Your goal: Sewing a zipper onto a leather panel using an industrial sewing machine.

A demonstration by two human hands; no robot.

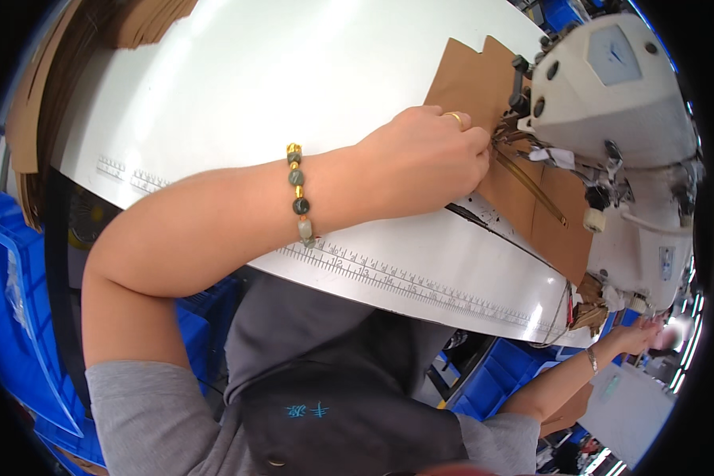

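Observation:
My left hand (432, 163) reaches across the white table to a sewing machine (611, 87), its fingers curled closed by the needle area. Beneath and beyond it lies a flat brown panel (523, 202), with a narrow gold strip (535, 186) lying across it. The left fingertips are hidden, so what they pinch cannot be made out. At the far right edge, my right hand (641, 337) is stretched out beside the machine, close to a pale round part (677, 333) that looks like its handwheel. The right fingers are small and blurred.
A ruler scale (389, 278) is printed along the white tabletop's (278, 79) near edge. Stacked brown pieces (147, 24) stand at the far left. Blue bins (24, 317) sit at the left, and another blue bin (496, 377) is below the table. Brown scraps (589, 305) hang by the machine bed.

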